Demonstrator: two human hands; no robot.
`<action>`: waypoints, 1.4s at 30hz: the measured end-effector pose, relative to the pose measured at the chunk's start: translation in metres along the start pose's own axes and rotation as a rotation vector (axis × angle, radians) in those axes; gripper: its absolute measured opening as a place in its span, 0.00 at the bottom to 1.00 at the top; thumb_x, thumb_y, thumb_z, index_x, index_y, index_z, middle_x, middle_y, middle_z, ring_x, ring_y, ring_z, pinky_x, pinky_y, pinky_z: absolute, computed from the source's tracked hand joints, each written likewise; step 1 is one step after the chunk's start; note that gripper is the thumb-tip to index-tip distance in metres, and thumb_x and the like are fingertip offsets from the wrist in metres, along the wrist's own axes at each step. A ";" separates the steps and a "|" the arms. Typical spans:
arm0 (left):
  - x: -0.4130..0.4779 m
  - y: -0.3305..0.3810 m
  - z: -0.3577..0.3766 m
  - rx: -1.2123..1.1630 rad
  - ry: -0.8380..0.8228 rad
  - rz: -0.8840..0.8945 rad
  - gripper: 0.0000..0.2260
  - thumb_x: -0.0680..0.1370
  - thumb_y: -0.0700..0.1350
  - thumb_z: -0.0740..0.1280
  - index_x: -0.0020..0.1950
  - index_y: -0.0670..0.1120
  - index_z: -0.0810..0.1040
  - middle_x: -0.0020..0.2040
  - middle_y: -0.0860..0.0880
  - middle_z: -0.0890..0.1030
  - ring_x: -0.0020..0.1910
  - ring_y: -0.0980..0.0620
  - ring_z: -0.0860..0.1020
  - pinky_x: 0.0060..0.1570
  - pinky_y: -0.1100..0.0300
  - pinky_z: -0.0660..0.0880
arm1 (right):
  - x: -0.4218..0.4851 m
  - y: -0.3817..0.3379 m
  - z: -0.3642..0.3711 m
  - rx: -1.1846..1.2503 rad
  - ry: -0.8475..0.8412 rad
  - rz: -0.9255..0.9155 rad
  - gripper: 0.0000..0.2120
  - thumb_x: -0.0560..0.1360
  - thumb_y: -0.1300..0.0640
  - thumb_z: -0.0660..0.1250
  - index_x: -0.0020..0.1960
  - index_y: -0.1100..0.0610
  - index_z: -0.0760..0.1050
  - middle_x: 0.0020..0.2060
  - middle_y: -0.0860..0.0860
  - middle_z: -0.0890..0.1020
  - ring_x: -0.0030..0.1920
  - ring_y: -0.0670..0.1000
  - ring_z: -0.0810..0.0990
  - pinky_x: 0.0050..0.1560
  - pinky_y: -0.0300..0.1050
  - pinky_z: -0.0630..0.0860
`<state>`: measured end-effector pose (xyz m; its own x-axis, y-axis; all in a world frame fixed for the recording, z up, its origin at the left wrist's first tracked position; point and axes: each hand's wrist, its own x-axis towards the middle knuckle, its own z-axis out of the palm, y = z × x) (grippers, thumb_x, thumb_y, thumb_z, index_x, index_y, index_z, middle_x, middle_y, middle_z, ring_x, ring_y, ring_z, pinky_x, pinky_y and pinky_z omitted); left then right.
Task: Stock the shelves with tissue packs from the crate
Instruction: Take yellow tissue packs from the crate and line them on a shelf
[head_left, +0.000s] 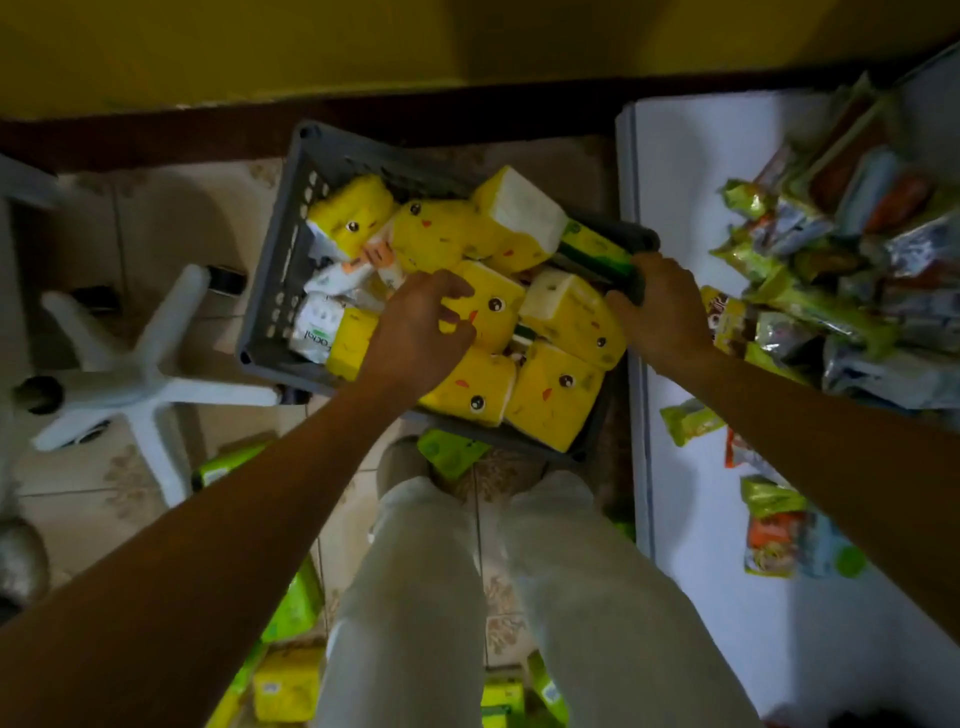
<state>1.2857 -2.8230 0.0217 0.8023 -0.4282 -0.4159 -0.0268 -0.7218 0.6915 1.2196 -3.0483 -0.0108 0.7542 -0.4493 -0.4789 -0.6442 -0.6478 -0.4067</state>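
Head view, looking straight down: both bare forearms reach forward to a grey perforated plastic crate (280, 291) on the tiled floor (156, 208).

Left hand (421, 327): palm down inside the crate, thumb and bent fingers clamped on a yellow plastic-wrapped tissue pack with a chick face (493, 306) near the middle of the load. The pack lies among the others.

Right hand (662, 306): at the crate's right rim, fingers and thumb curled closed over the rim edge. The end of a dark green wrapped pack (597, 252) lies right at the fingertips; whether the fingers also catch that pack I cannot tell.

Crate contents: full and untidy. More yellow chick-face packs (550, 395) lie tilted at mixed angles, and one yellow pack (519, 213) has a white end face turned up. White printed packs (322, 327) sit against the left wall.

Surroundings: light green packs (452, 454) lie on the floor at the person's feet. A white five-legged chair base (150, 374) stands left of the crate. A white flat surface (727, 597) to the right carries a heap of foil snack packets (841, 270).
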 end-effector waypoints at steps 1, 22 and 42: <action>0.007 -0.007 0.008 0.001 -0.004 -0.002 0.13 0.74 0.36 0.67 0.58 0.41 0.75 0.59 0.42 0.74 0.48 0.49 0.77 0.48 0.54 0.74 | 0.011 0.003 0.006 -0.009 0.003 -0.012 0.22 0.76 0.58 0.65 0.67 0.65 0.67 0.62 0.64 0.72 0.63 0.64 0.69 0.62 0.57 0.68; 0.033 -0.026 0.029 0.008 -0.045 0.052 0.12 0.73 0.35 0.66 0.56 0.41 0.76 0.56 0.42 0.75 0.47 0.46 0.79 0.44 0.53 0.75 | 0.050 -0.004 0.019 -0.319 0.128 -0.198 0.16 0.74 0.56 0.65 0.59 0.62 0.73 0.56 0.62 0.76 0.58 0.62 0.71 0.51 0.52 0.64; -0.139 0.277 -0.202 -0.210 -0.041 0.417 0.27 0.75 0.52 0.68 0.72 0.51 0.63 0.53 0.50 0.74 0.46 0.54 0.77 0.48 0.59 0.73 | -0.252 -0.195 -0.267 -0.232 0.593 -0.314 0.20 0.72 0.51 0.68 0.60 0.59 0.73 0.52 0.58 0.76 0.54 0.61 0.75 0.41 0.52 0.72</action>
<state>1.2867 -2.8537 0.3907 0.7240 -0.6829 -0.0968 -0.2174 -0.3592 0.9076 1.1896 -2.9729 0.3969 0.8843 -0.4368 0.1651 -0.3912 -0.8861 -0.2487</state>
